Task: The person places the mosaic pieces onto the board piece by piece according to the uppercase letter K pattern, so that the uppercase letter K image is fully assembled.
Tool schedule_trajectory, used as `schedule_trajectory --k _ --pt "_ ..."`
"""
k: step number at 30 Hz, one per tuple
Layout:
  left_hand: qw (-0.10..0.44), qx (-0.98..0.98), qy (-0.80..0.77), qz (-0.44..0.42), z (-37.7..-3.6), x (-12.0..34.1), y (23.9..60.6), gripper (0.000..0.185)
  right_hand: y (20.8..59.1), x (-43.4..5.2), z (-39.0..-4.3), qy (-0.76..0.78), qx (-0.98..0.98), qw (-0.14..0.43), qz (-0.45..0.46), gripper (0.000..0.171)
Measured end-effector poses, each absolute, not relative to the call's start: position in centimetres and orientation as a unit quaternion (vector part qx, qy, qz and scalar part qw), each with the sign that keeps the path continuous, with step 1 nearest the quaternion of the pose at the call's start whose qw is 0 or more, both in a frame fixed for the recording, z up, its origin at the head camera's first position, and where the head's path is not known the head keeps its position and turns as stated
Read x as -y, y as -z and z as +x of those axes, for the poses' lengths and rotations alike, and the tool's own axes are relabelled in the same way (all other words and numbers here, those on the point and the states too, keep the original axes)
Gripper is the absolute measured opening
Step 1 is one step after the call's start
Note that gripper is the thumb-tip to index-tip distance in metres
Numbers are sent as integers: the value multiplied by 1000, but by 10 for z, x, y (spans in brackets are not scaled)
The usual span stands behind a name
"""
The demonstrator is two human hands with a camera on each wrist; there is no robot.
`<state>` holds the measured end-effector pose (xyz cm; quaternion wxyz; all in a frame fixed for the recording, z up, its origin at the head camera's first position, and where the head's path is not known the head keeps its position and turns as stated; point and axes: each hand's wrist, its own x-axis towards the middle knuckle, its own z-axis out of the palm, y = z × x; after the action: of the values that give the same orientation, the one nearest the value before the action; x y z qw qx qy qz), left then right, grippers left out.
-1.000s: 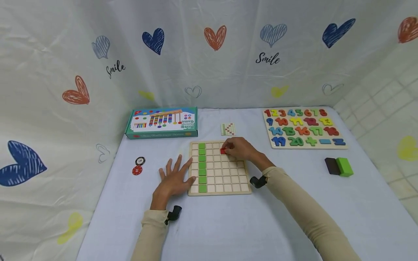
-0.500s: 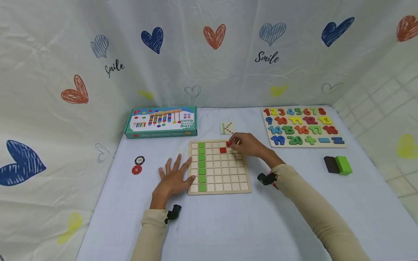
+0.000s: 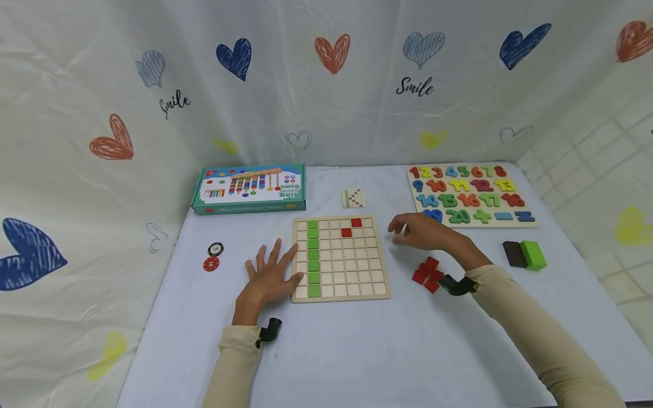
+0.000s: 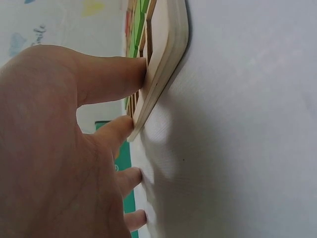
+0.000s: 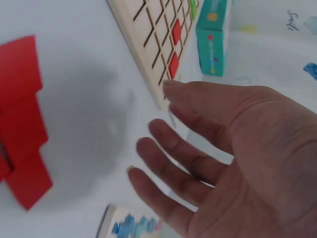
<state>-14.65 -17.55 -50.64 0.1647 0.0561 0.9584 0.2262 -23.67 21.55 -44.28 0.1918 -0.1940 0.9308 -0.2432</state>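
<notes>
Your left hand [image 3: 267,277] lies flat on the table [image 3: 357,351], fingers spread, and its thumb [image 4: 116,79] presses the left edge of the board [image 3: 340,296]. Your right hand [image 3: 420,231] floats just right of the board with loose, open fingers and holds nothing. The board has a green column [image 3: 313,258] near its left side and 2 red tiles [image 3: 351,227] near the top, touching at a corner. A small pile of red tiles [image 3: 427,273] sits on the table below your right hand, near your wrist. A number puzzle [image 3: 469,195] lies behind that hand.
</notes>
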Motion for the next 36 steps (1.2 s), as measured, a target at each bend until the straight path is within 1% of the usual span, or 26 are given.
schedule_trajectory --k 7,14,17,23,36 --pt "167 -958 -227 50 -144 180 508 77 434 -250 -221 197 -934 262 -139 42" --pt "167 -958 -226 54 -144 179 508 78 443 -277 -204 175 -932 294 -117 54" --pt "167 -958 -226 55 -145 179 506 78 450 -279 -201 186 -928 307 -101 54" --pt "164 -956 -235 59 -146 177 503 78 456 -279 -200 196 -929 301 -89 52" --pt "159 -955 -242 57 -148 176 506 79 452 -278 -201 203 -926 309 -78 50"
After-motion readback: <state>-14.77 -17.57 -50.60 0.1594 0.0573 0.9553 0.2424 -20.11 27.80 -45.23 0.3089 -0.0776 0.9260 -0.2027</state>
